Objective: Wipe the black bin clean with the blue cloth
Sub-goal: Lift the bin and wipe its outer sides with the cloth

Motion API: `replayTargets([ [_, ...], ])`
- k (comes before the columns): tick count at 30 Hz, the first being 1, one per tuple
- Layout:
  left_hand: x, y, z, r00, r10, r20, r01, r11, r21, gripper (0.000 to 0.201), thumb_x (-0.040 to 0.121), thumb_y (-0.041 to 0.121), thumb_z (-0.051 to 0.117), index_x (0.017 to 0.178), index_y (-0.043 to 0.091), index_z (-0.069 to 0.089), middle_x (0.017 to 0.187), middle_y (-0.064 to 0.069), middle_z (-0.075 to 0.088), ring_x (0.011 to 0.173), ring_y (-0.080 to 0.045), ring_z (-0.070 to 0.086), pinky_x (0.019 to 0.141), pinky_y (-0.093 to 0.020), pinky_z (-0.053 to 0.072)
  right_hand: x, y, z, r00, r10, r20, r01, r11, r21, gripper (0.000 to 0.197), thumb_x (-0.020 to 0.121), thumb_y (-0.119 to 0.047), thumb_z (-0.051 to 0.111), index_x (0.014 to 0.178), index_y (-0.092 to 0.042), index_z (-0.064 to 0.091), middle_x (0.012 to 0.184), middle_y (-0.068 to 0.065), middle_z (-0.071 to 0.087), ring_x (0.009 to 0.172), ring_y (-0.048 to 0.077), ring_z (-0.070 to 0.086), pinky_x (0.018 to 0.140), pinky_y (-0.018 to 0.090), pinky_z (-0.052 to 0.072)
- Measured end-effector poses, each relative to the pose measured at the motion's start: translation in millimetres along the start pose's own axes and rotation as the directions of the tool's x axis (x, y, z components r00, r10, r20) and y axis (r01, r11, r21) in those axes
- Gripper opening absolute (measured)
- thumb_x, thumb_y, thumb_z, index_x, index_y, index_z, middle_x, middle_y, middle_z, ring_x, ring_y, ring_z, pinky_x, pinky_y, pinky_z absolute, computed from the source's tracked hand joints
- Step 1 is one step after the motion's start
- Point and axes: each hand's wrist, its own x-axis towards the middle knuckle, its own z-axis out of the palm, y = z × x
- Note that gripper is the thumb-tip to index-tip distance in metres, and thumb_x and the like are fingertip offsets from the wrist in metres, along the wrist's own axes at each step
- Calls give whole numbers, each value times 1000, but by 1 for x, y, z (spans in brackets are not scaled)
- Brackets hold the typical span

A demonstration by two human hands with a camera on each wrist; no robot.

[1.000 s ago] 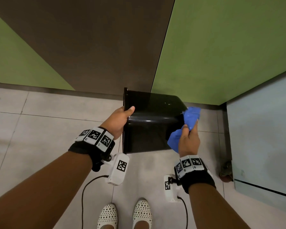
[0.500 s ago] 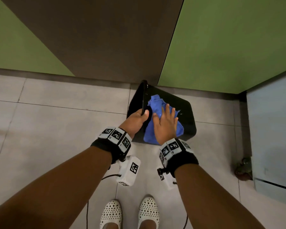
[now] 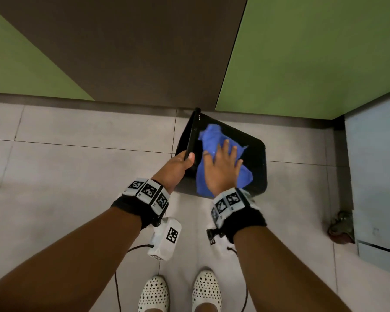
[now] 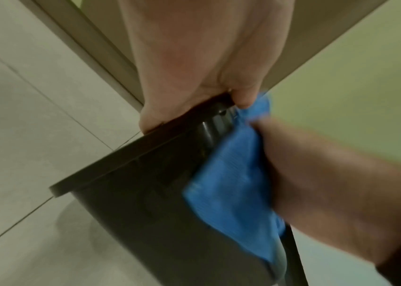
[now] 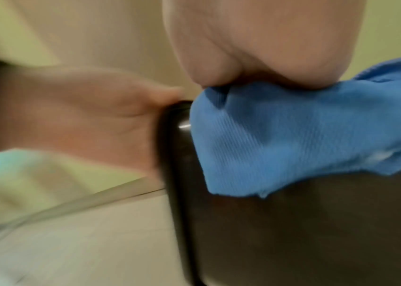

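Observation:
The black bin [image 3: 256, 152] lies tipped on its side, its rim toward the left, over the tiled floor by the wall. My left hand [image 3: 178, 164] grips the bin's rim [image 4: 111, 164] at its near corner, thumb on the outer side. The blue cloth [image 3: 212, 137] is spread over the bin's upturned side wall. My right hand [image 3: 222, 167] lies flat on the cloth, fingers straight and spread, pressing it against the bin [image 5: 292, 232]. In the right wrist view the blue cloth [image 5: 292, 135] bunches under the palm. In the left wrist view the cloth [image 4: 233, 185] is blurred.
A brown panel [image 3: 144, 46] and green wall panels [image 3: 313, 52] stand right behind the bin. A pale blue cabinet [image 3: 376, 176] is at the right, with a crumpled rag [image 3: 340, 226] at its foot. My white dotted shoes [image 3: 178, 291] stand on grey tiles.
The right hand went from holding the bunched cloth at the bin's right end to pressing it flat on the side wall. The bin was lowered and turned toward the floor.

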Motion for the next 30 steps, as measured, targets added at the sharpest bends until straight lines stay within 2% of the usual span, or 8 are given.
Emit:
replayTargets([
  [2, 2, -1, 1, 1000, -10, 2, 10, 999, -49, 33, 99, 27, 35, 121, 9, 52, 123, -13, 60, 117, -27, 55, 110, -42, 38, -8, -11, 9, 991, -133, 6, 133, 991, 1, 56, 99, -39, 26, 149, -22, 9, 161, -1, 2, 148, 21, -5, 119, 45, -4],
  [6, 5, -6, -1, 999, -18, -34, 18, 1000, -3, 28, 98, 32, 36, 110, 18, 56, 118, -14, 63, 115, -30, 57, 108, -49, 39, 11, 12, 6, 992, -126, -15, 125, 990, -68, 57, 99, -40, 26, 149, -20, 9, 161, -2, 5, 148, 18, -2, 120, 43, -1],
  [10, 2, -10, -6, 1000, 0, -16, 1, 995, 98, 30, 100, 27, 32, 115, 14, 54, 97, 3, 61, 103, -19, 54, 104, -33, 39, 41, 64, -13, 989, 123, -79, -128, 990, -59, 57, 99, -38, 27, 149, -14, 13, 161, 2, 4, 148, 24, 0, 119, 49, 5],
  [14, 2, -10, -5, 999, 39, 19, -41, 993, 109, 30, 99, 26, 34, 119, 15, 54, 113, 0, 60, 113, -19, 53, 104, -32, 38, 42, 84, -16, 898, 429, -102, -414, 900, 137, 58, 99, -38, 24, 149, -10, 13, 160, 6, 5, 147, 30, 3, 118, 50, 7],
  [19, 8, -10, 3, 1000, 12, 5, -12, 999, 34, 35, 97, 34, 37, 116, 11, 55, 119, -12, 63, 111, -28, 57, 99, -38, 43, 5, 15, 8, 996, 67, -57, -66, 998, 10, 59, 99, -39, 26, 149, -15, 8, 161, 4, 0, 148, 26, -3, 119, 49, 1],
  [21, 8, -6, 6, 1000, -1, -16, 1, 1000, -7, 31, 99, 28, 35, 115, 10, 55, 116, -12, 63, 106, -25, 58, 93, -35, 47, -10, -7, 17, 997, -70, -12, 70, 997, 24, 57, 99, -40, 24, 149, -22, 3, 160, -1, -3, 148, 20, -8, 119, 44, -6],
  [24, 7, -7, 3, 999, -27, -22, 26, 999, -27, 32, 100, 28, 33, 116, 13, 56, 119, -12, 63, 110, -23, 58, 104, -42, 43, -1, 1, 13, 992, -123, 7, 123, 992, -20, 58, 99, -41, 24, 149, -23, 1, 160, -4, -3, 148, 17, -7, 119, 41, -6],
  [30, 2, -13, -4, 997, 22, 74, -31, 993, 115, 33, 99, 22, 36, 130, 20, 46, 128, -3, 57, 122, -20, 51, 108, -35, 38, 42, 68, -19, 966, 242, -87, -235, 968, 87, 60, 99, -34, 31, 149, -13, 8, 161, 4, 4, 148, 25, 3, 119, 49, 8],
])
